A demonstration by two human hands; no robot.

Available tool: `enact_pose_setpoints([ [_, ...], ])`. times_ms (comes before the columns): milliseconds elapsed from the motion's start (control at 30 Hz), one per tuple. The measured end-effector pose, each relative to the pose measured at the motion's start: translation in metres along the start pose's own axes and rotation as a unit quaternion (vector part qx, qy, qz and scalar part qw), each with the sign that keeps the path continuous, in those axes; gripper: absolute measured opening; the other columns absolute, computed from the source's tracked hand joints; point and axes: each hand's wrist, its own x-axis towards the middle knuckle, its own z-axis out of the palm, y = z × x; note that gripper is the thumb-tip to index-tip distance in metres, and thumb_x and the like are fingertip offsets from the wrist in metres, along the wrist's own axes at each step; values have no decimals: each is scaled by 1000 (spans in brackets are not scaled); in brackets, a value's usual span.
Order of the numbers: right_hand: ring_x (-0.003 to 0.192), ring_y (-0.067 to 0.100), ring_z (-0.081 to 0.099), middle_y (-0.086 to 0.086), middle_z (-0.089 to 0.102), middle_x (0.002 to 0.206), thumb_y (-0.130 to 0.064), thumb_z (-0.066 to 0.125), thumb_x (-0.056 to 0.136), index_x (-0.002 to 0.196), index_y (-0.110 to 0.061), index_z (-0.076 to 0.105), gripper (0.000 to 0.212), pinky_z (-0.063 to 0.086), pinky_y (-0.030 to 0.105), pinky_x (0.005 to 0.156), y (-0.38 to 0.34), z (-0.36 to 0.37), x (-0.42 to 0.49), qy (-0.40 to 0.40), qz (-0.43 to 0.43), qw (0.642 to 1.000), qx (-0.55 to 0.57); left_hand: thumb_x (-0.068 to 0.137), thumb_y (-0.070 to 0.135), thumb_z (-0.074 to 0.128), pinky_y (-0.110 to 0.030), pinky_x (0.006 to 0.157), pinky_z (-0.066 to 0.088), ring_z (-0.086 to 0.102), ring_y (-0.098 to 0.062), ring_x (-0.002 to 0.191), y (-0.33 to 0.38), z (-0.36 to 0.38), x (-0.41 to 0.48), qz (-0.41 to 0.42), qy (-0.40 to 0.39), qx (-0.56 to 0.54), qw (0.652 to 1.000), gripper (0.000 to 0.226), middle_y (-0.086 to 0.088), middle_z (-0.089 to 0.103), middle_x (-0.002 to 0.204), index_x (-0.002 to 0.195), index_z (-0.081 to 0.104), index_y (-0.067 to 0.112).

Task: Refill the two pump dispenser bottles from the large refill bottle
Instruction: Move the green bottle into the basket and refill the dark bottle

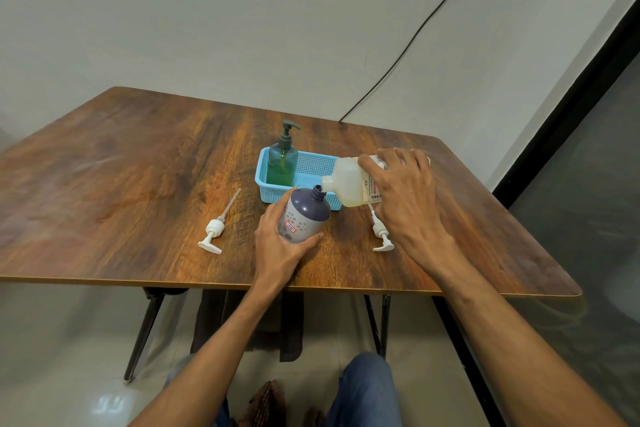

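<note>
My left hand (277,246) grips a purple dispenser bottle (304,215) with a grey dotted label, tilted on the table with its open neck toward the right. My right hand (405,194) holds the large translucent white refill bottle (346,180) tipped sideways, its mouth touching the purple bottle's neck. A clear green pump bottle (283,163) with its dark pump screwed on stands in the blue basket (311,166). Two white pump heads lie loose on the wood: the left pump head (214,230) and the right pump head (381,236), the latter partly under my right wrist.
The wooden table (138,166) has its front edge close to my knees. A black cable (415,28) runs down the wall behind the far edge. A dark glass panel (588,201) stands at the right.
</note>
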Motion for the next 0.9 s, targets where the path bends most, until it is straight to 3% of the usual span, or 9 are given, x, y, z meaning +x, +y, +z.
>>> enact_pose_setpoints([
  [900,115,36,52,13,61,124,-19,87,66,128,-23,56,69,42,48,93,3,7,7,18,-12,1000,-18,63,58,82,-48,109,50,55,-13,128,4,-1,-1,-3,-1,-9,1000,98,1,58,140,147,49,20],
])
